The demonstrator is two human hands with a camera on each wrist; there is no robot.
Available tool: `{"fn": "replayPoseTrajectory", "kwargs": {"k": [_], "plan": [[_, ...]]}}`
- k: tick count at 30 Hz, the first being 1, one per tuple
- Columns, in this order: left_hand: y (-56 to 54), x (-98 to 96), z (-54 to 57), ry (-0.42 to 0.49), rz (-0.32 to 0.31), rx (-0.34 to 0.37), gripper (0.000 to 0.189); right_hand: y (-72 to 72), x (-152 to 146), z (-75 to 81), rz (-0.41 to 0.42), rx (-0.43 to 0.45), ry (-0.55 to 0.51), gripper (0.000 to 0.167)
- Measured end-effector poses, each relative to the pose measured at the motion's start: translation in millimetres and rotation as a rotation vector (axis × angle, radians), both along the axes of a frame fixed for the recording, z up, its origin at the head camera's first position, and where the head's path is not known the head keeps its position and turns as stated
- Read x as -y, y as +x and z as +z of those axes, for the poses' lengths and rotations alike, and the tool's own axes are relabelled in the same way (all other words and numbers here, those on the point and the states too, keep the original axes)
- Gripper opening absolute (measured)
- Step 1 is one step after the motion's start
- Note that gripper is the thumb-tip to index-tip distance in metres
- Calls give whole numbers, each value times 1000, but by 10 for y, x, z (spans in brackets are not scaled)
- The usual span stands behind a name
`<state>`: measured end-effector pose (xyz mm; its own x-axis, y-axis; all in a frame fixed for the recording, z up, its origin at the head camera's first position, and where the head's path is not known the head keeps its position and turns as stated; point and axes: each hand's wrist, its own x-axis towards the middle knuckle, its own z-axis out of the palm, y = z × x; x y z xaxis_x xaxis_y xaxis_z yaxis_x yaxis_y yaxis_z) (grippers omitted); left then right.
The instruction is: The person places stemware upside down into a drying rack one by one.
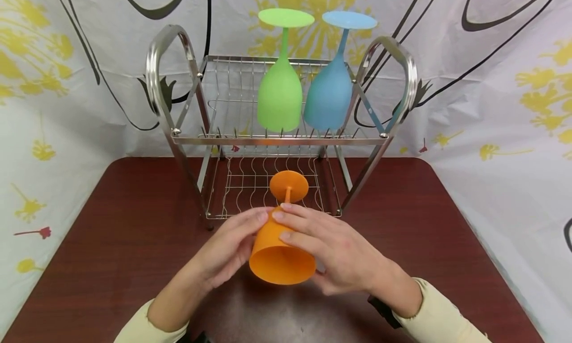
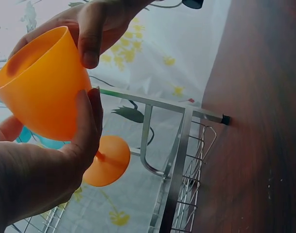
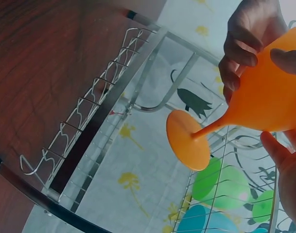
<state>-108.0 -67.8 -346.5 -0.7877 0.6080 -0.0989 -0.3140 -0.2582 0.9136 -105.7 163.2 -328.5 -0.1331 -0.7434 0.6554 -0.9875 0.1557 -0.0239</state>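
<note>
An orange wine goblet [image 1: 281, 256] is held between both hands, its open mouth towards me and its round foot [image 1: 289, 185] pointing away to the rack. My left hand [image 1: 230, 248] grips the bowl from the left, with the thumb near the top of the bowl. Around the right side curls my right hand [image 1: 335, 243], fingers laid over the bowl close to the stem. In the left wrist view, the goblet's bowl [image 2: 45, 92] sits between the hands. The right wrist view shows its stem [image 3: 213, 127] and foot free of the fingers.
Behind the hands stands a two-tier metal dish rack [image 1: 281, 141] on a dark red table [image 1: 111, 263]. On its upper tier, a green goblet [image 1: 280, 95] and a blue goblet [image 1: 329, 95] stand upside down side by side. A patterned sheet [image 1: 482, 100] hangs behind.
</note>
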Motion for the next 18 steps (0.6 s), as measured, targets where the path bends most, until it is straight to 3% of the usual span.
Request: {"fn": "replayPoseTrajectory", "kwargs": {"k": [7, 18], "plan": [[23, 14, -15, 31, -2, 19, 53, 30, -19, -29, -20, 19, 17, 70], [51, 18, -20, 52, 26, -4, 53, 76, -109, -87, -136, 121, 68, 84]]}}
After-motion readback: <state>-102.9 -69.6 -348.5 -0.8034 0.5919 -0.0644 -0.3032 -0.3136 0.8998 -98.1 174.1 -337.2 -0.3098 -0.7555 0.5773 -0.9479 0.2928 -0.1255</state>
